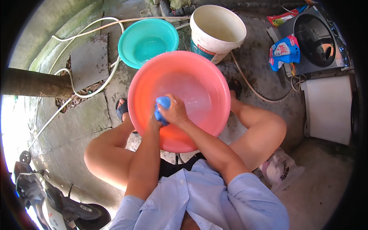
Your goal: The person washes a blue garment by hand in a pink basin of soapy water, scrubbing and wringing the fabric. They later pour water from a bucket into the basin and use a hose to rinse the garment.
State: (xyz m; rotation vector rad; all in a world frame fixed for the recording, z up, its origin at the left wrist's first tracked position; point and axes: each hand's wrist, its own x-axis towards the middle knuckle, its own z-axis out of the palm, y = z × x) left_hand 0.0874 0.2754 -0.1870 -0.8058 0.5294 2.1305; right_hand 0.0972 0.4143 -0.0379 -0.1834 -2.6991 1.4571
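Note:
A bunched, wet blue cloth is held in both hands over the left part of a large pink plastic basin. My left hand grips it from the left and below, its fingers mostly hidden. My right hand closes around the cloth from the right, thumb across it. Cloudy, soapy-looking water lies in the basin under the hands. The basin stands between my bent legs.
Beyond the basin stand a green plastic basin and a white bucket. A hose winds around a tree trunk. At right are a blue detergent bag and a white box-shaped container. A scooter is lower left.

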